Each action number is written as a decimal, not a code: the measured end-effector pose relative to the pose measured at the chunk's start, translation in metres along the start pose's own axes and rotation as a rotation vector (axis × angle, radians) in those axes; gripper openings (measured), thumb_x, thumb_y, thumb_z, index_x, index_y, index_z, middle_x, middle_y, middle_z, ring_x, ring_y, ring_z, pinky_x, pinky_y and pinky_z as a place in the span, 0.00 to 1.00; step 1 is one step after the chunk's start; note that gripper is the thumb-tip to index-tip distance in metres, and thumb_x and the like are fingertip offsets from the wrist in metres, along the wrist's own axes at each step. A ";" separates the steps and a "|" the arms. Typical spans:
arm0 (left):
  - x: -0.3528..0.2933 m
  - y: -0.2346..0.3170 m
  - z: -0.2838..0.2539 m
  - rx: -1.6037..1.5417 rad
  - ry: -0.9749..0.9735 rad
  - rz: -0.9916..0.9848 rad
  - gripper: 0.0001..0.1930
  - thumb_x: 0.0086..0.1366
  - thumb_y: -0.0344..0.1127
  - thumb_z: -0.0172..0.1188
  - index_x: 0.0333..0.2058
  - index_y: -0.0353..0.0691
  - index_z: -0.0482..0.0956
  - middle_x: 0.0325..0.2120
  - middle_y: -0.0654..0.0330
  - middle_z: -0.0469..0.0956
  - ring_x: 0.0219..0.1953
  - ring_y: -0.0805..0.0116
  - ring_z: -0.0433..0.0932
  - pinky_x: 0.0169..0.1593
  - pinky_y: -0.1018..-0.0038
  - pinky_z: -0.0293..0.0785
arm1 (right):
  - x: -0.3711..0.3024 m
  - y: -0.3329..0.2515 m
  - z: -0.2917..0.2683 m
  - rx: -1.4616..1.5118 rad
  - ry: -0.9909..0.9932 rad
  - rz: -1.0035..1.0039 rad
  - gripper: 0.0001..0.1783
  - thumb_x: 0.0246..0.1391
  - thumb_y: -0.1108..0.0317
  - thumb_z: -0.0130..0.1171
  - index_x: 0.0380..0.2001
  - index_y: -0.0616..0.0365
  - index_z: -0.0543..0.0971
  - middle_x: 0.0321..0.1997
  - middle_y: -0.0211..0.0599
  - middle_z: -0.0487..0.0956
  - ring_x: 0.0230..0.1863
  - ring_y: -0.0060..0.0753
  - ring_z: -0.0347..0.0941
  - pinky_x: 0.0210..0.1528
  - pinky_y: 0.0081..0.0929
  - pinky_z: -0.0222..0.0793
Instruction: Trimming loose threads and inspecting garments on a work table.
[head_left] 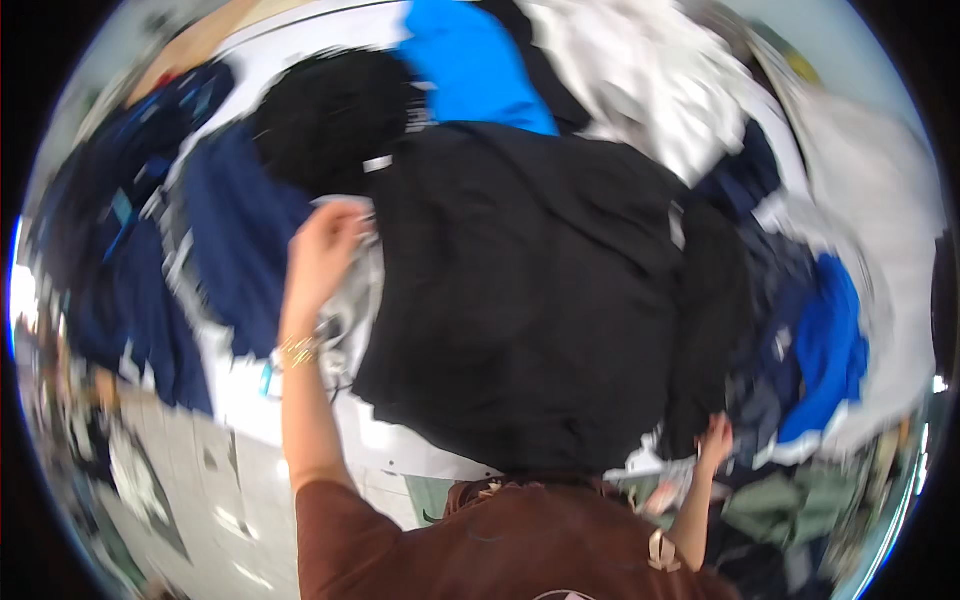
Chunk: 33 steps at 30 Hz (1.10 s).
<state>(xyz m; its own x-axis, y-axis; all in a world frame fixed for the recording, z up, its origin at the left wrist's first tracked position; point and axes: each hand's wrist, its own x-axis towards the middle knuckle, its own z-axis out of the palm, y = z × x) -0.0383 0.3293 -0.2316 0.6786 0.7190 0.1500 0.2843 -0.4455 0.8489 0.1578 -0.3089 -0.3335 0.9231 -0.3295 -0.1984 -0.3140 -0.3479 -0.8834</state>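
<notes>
A black garment [530, 290] lies spread out in front of me, its lower edge close to my body. Beside its left edge is my left hand [325, 250], fingers curled together and blurred. A whitish bit shows at those fingertips, but what they hold I cannot make out. Just above that hand, a small white tag [378, 164] sits at the garment's upper left corner. My right hand [716, 440] is low on the right, its fingers closed on the end of the black sleeve [700, 350].
The white table [400, 450] carries a black heap [330, 115], navy clothes [240, 230], a bright blue garment [475, 65] and white clothes [640, 80]. At right lie dark clothes and a blue piece [830, 340]. Green cloth [795, 505] is piled below right. Tiled floor [230, 490] shows lower left.
</notes>
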 end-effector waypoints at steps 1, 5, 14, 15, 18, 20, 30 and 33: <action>-0.007 0.012 -0.010 0.076 0.035 -0.004 0.07 0.64 0.31 0.54 0.39 0.36 0.77 0.29 0.62 0.79 0.29 0.77 0.75 0.35 0.80 0.72 | 0.000 -0.013 0.006 -0.098 -0.055 0.016 0.18 0.59 0.51 0.52 0.29 0.55 0.75 0.14 0.21 0.66 0.11 0.12 0.56 0.12 0.16 0.54; -0.027 0.040 -0.035 0.018 0.057 0.088 0.09 0.66 0.33 0.54 0.41 0.34 0.76 0.32 0.65 0.76 0.34 0.80 0.72 0.38 0.83 0.69 | -0.004 -0.048 0.039 -0.154 0.034 -0.097 0.15 0.51 0.58 0.62 0.30 0.62 0.78 0.20 0.26 0.74 0.21 0.16 0.67 0.23 0.20 0.66; -0.137 0.147 0.037 -0.293 -0.228 -0.022 0.06 0.66 0.29 0.52 0.37 0.34 0.75 0.30 0.61 0.78 0.31 0.78 0.74 0.37 0.83 0.70 | 0.084 -0.117 0.112 -0.303 -0.017 -0.552 0.35 0.42 0.48 0.67 0.47 0.66 0.75 0.39 0.49 0.80 0.40 0.39 0.78 0.43 0.31 0.71; -0.149 0.155 0.055 -0.336 -0.281 -0.039 0.05 0.66 0.28 0.52 0.37 0.34 0.75 0.30 0.60 0.78 0.31 0.78 0.75 0.37 0.82 0.71 | 0.102 -0.117 0.127 -0.311 -0.003 -0.566 0.40 0.40 0.45 0.67 0.50 0.65 0.73 0.42 0.51 0.80 0.45 0.44 0.77 0.46 0.35 0.71; -0.183 0.182 0.104 -0.441 -0.381 -0.165 0.06 0.65 0.28 0.53 0.38 0.33 0.75 0.31 0.59 0.79 0.32 0.77 0.76 0.39 0.81 0.73 | 0.126 -0.125 0.156 -0.505 -0.208 -0.383 0.28 0.42 0.47 0.65 0.41 0.55 0.79 0.41 0.50 0.80 0.45 0.54 0.75 0.49 0.41 0.70; -0.200 0.203 0.131 -0.499 -0.419 -0.196 0.06 0.65 0.28 0.54 0.38 0.32 0.75 0.31 0.60 0.79 0.32 0.77 0.76 0.39 0.81 0.72 | 0.138 -0.124 0.164 -0.389 -0.183 -0.479 0.18 0.45 0.53 0.65 0.28 0.58 0.79 0.35 0.45 0.81 0.38 0.43 0.79 0.40 0.34 0.71; -0.200 0.205 0.235 -0.670 -0.333 -0.287 0.12 0.66 0.36 0.54 0.42 0.34 0.74 0.33 0.61 0.78 0.34 0.76 0.75 0.38 0.81 0.71 | 0.012 -0.178 -0.039 -0.077 -1.408 -0.499 0.03 0.50 0.75 0.60 0.26 0.62 0.79 0.24 0.30 0.79 0.28 0.13 0.71 0.32 0.16 0.68; -0.181 0.199 0.300 -0.606 -0.280 -0.331 0.20 0.65 0.40 0.57 0.51 0.34 0.70 0.41 0.59 0.75 0.36 0.72 0.76 0.39 0.77 0.72 | 0.026 -0.151 -0.053 0.061 -1.233 -0.322 0.03 0.50 0.74 0.62 0.30 0.60 0.82 0.27 0.28 0.80 0.28 0.13 0.73 0.28 0.13 0.66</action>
<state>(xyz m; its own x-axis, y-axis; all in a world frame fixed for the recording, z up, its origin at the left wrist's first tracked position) 0.0985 -0.0491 -0.2418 0.7924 0.5658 -0.2282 0.1356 0.2013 0.9701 0.2175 -0.3112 -0.1824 0.5594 0.8032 -0.2048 -0.0583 -0.2083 -0.9763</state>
